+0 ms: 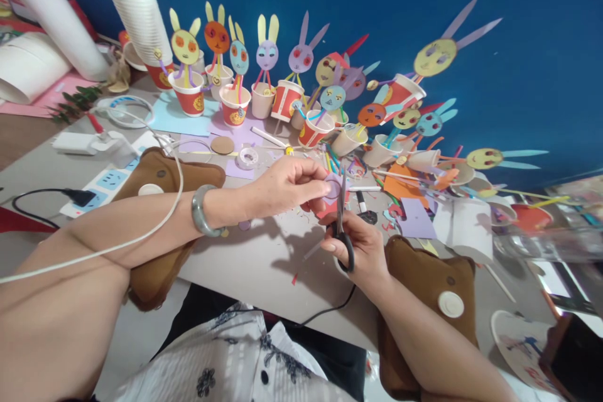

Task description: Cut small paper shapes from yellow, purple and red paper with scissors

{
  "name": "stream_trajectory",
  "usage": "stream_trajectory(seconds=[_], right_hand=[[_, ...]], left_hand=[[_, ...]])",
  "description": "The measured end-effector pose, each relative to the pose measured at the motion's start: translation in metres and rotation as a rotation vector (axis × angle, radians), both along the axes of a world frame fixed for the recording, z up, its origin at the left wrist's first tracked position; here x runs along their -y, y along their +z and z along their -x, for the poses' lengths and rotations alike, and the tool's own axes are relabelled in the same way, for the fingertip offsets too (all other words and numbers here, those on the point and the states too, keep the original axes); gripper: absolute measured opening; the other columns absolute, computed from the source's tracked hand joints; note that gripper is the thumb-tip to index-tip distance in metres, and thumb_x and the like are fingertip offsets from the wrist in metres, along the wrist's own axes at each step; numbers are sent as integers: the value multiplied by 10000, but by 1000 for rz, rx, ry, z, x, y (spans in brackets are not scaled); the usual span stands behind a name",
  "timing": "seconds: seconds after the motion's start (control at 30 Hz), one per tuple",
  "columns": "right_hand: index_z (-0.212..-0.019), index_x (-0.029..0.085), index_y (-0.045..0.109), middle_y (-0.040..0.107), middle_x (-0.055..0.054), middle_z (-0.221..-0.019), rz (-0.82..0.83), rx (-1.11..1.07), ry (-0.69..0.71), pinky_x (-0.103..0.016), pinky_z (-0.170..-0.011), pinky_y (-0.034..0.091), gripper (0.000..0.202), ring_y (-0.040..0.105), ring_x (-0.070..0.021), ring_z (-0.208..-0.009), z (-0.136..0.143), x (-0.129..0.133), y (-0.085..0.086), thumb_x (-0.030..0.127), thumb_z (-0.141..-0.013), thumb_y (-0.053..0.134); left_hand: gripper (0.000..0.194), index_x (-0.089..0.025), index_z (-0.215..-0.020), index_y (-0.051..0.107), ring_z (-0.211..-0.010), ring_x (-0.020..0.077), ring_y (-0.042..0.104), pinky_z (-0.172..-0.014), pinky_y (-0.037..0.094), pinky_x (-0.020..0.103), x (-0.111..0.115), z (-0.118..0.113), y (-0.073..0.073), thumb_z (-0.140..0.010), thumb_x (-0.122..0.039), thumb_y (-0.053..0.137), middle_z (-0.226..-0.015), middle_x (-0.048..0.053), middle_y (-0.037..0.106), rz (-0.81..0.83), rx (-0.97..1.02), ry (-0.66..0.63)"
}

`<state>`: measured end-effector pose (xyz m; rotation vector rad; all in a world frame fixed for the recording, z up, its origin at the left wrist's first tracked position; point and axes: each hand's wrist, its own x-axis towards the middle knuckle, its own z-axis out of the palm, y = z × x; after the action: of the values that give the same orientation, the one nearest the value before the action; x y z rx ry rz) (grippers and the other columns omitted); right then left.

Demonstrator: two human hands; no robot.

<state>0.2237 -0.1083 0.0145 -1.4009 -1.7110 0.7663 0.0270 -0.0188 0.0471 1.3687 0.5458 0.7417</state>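
Between the thumb and fingers of my left hand [299, 185] is a small piece of purple paper [333, 186], with a curved line on it. My right hand [360, 251] grips black-handled scissors [340, 220], its fingers through the loops. The blades point up and away from me, right at the edge of the purple paper. Whether the blades are parted is hard to make out. Beneath the hands, small paper scraps and a red snippet [294, 279] lie on the grey table [264, 270].
Paper cups [187, 93] with paper rabbit figures [185, 47] line the blue wall. A stack of white cups [139, 22] leans at the back left. Brown cushions [428, 289] lie under both forearms. A white cable [176, 201] crosses my left arm near a power strip [106, 185].
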Motion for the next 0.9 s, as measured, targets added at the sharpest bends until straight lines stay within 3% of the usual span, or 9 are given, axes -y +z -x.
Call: stream_trajectory(seconds=[0.43,0.6,0.9], right_hand=[[-795,216,695,599,16,-550,-9,-16,5,-281,-531,409,476,518,-152,-547,2,1,1,672,-701,799],[-792,219,690,604,9,-563,-11,-19,3,-279,-526,409,471,526,-156,-559,1,0,0,671,-707,795],[-846,216,700,626,10,-582,-8,-24,57,-273,-534,419,467,522,-146,-556,3,-1,-1,653,-715,803]], left_hand=[[143,-139,-748,609,-554,70,614,-564,484,189,0,-1,2,-880,-188,628,-590,-15,636,-17,20,38],[189,-139,-754,616,-589,69,628,-583,502,185,1,0,0,-877,-266,683,-632,-3,662,2,54,-16],[191,-137,-715,601,-561,68,625,-560,500,181,0,0,-1,-864,-226,681,-616,3,657,-11,57,-51]])
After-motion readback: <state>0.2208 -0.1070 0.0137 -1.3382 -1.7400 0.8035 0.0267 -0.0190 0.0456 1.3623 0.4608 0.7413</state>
